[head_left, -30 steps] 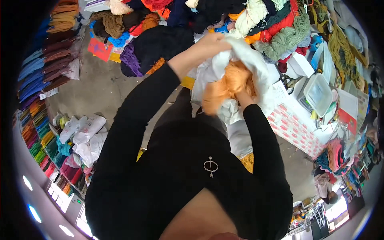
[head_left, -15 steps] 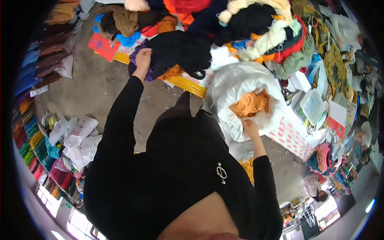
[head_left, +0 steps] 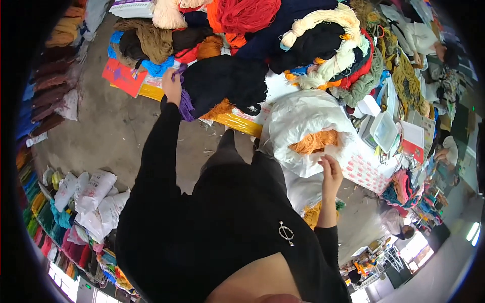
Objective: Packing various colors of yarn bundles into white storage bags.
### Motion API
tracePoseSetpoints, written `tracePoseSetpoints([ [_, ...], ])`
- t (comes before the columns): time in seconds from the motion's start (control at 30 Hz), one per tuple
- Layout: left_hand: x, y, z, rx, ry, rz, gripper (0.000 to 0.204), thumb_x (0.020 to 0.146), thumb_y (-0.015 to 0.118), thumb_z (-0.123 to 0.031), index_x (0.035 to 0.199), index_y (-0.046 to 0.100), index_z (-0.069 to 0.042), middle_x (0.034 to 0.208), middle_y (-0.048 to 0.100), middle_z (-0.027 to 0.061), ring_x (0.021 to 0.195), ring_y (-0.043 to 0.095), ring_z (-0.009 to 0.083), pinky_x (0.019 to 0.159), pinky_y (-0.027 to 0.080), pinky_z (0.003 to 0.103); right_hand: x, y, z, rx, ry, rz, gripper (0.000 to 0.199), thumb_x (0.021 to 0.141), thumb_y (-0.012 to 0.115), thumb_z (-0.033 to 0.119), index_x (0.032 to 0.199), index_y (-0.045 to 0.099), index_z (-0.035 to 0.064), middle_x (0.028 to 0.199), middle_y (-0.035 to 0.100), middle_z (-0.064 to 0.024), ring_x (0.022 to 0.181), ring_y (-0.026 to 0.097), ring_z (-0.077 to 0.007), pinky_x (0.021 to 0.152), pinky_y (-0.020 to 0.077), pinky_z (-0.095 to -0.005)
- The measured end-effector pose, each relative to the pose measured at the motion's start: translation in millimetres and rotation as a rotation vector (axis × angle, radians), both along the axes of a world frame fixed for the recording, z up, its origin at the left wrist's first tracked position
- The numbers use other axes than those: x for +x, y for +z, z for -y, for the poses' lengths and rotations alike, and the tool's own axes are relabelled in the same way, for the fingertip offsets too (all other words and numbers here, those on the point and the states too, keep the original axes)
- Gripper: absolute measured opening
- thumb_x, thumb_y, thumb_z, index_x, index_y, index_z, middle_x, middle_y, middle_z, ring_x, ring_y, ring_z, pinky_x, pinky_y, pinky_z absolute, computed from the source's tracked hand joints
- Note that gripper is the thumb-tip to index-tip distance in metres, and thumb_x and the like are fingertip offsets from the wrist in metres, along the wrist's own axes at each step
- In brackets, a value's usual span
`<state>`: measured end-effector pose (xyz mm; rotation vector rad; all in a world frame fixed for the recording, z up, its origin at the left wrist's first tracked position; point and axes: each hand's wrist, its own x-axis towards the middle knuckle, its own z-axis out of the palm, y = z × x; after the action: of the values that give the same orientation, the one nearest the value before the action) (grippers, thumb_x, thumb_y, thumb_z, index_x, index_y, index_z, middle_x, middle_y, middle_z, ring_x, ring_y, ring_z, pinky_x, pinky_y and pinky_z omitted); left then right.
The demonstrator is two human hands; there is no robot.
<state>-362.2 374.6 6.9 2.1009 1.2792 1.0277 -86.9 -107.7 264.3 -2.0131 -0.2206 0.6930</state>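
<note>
At the left end of a black yarn pile [head_left: 222, 83], my left hand [head_left: 172, 87] is closed round a strand of purple yarn [head_left: 186, 106], which hangs over the table's near edge. My right hand [head_left: 331, 174] is beside the lower rim of a white plastic sack [head_left: 283, 118], fingers loosely bent and apart, seemingly with nothing in them. Inside the sack's mouth lies orange yarn [head_left: 316, 142]. More orange yarn [head_left: 221, 109] pokes out from under the black pile.
Red, cream and brown yarn skeins [head_left: 156, 43] cover the far table. A red card [head_left: 124, 77] lies at its left corner. Clear plastic tubs [head_left: 384, 130] stand on the right. Stuffed white bags [head_left: 96, 194] sit on the floor at left, near shelves of coloured yarn.
My left hand has shifted left, and more purple yarn shows below it. The right hand has come off the sack's rim, moving toward me and to the right.
</note>
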Motion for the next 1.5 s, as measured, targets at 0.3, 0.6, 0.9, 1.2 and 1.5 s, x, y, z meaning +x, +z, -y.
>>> tracePoseSetpoints([
  [0.3, 66.3, 182.9, 165.0, -0.882, -0.221, 0.795, 0.015, 0.091, 0.039, -0.006, 0.105, 0.044, -0.004, 0.074, 0.057, 0.0102, 0.055, 0.053, 0.0109, 0.052, 0.045, 0.023, -76.8, -26.0, -115.0, 0.25, 0.503, -0.32, 0.028, 0.089, 0.058, 0.021, 0.108, 0.057, -0.0005, 0.092, 0.063, -0.0057, 0.08, 0.058, -0.0114, 0.071, 0.0467, -0.0234],
  [0.6, 150.4, 296.2, 317.7, -0.867, -0.841, 0.271, 0.026, 0.085, 0.054, -0.003, 0.111, 0.054, -0.002, 0.071, 0.056, 0.0001, 0.06, 0.05, 0.005, 0.055, 0.041, 0.021, 14.6, 69.0, -56.8, 0.365, 0.156, -0.157, 0.02, 0.089, 0.055, 0.02, 0.084, 0.063, 0.0019, 0.068, 0.056, 0.001, 0.066, 0.051, -0.0077, 0.063, 0.0408, -0.0214],
  [0.9, 200.3, 230.1, 381.9, -1.12, -0.945, 0.011, 0.023, 0.091, 0.047, -0.008, 0.108, 0.059, 0.0, 0.071, 0.054, -0.0007, 0.054, 0.045, 0.0051, 0.049, 0.036, 0.018, 257.8, 250.4, 166.1, 1.127, -0.399, 0.509, 0.028, 0.094, 0.047, 0.031, 0.094, 0.052, 0.004, 0.084, 0.056, -0.0075, 0.053, 0.048, -0.0127, 0.05, 0.0399, -0.0175],
  [1.2, 148.5, 154.8, 384.9, -1.452, -0.261, 0.378, 0.024, 0.092, 0.052, -0.02, 0.11, 0.059, -0.005, 0.08, 0.053, -0.0013, 0.065, 0.051, 0.0079, 0.061, 0.046, 0.021, 357.4, 228.7, 233.5, 1.029, -0.24, 0.496, 0.027, 0.094, 0.049, 0.025, 0.1, 0.052, -0.0013, 0.096, 0.062, -0.0116, 0.078, 0.065, -0.026, 0.061, 0.0492, -0.0275],
  [1.5, -19.9, 29.5, 403.4, -1.663, 0.349, 0.557, 0.008, 0.085, 0.059, -0.019, 0.08, 0.06, -0.012, 0.068, 0.059, -0.0042, 0.061, 0.057, 0.0088, 0.062, 0.05, 0.026, 517.8, 1.6, 340.4, -0.134, -0.162, 0.613, 0.031, 0.083, 0.063, 0.023, 0.096, 0.051, -0.0024, 0.081, 0.06, -0.0112, 0.07, 0.064, -0.0244, 0.055, 0.0525, -0.029],
])
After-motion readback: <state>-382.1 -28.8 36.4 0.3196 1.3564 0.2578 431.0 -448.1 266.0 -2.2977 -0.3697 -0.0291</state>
